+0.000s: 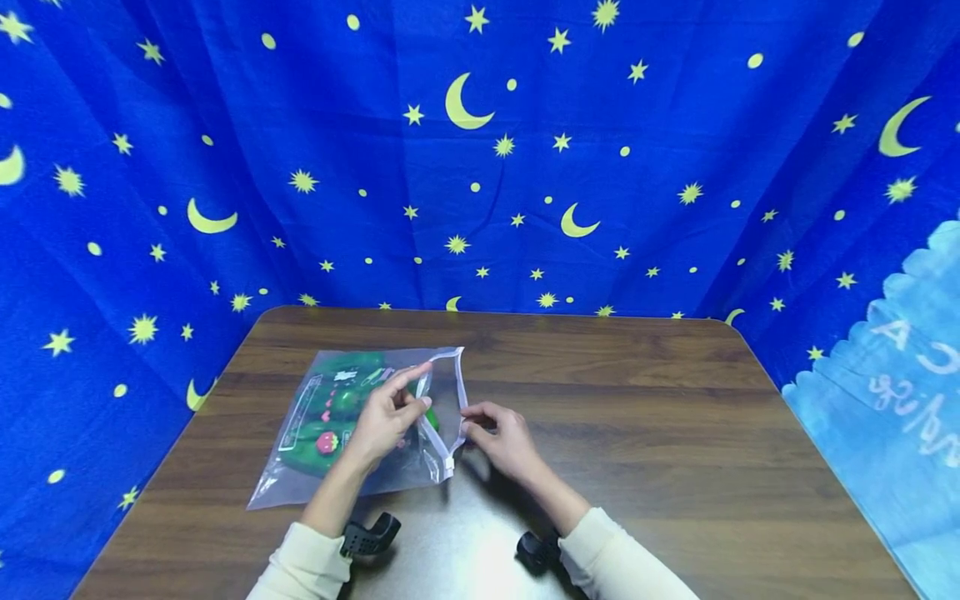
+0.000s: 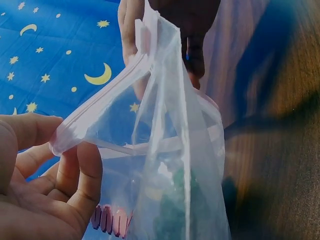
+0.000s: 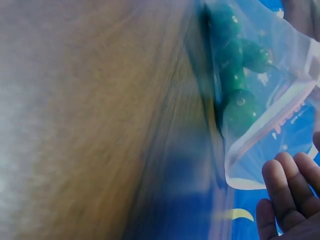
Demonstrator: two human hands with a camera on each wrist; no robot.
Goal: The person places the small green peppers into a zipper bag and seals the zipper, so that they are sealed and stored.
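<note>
A clear plastic zip bag (image 1: 300, 492) lies on the table, its mouth spread apart toward the right. Pink prints, one like a strawberry, show on its front. Glossy green rounded items (image 3: 232, 75) are inside; their kind is unclear through the plastic. My left hand (image 1: 386, 421) reaches over the bag and pinches one side of the mouth between thumb and finger, as the left wrist view also shows. At the opposite rim, my right hand (image 1: 506, 442) pinches the edge with thumb and index finger. A white slider (image 1: 448, 465) sits at the mouth's near corner.
The brown wooden table (image 1: 675, 450) reaches back to a blue curtain (image 1: 525, 167) with yellow moons and stars. A light blue cloth with white letters (image 1: 892, 375) hangs at the right. Black straps (image 1: 371, 535) circle both wrists.
</note>
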